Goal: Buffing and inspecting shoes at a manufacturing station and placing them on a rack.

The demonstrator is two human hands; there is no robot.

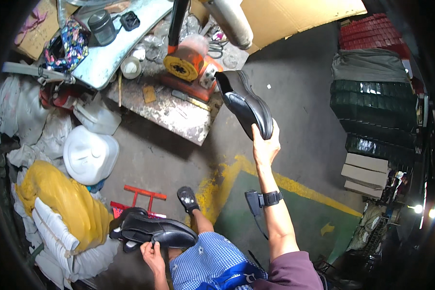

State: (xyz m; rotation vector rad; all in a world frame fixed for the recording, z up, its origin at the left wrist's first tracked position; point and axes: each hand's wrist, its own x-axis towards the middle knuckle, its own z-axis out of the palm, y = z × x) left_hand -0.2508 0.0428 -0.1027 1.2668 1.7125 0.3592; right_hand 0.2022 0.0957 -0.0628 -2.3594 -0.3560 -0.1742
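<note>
My right hand (266,145), arm stretched forward, grips a black leather shoe (249,106) around its toe end. That shoe is held up with its heel toward the grinding machine (188,65) and its opening to the left. Over my lap and the low red stand lies another black shoe (162,232), toe to the right, with more black footwear partly hidden behind it. My left hand (153,258) is at this shoe's near edge, fingers pinched together. Whatever sits between those fingertips is too small to make out.
The machine stands on a worn metal bench (179,116) with a brush and a small cup. At left are white plastic jugs (89,154) and a yellow sack (63,198). Stacked dark green boxes (374,106) line the right side. A red metal stand (145,193) is by my foot.
</note>
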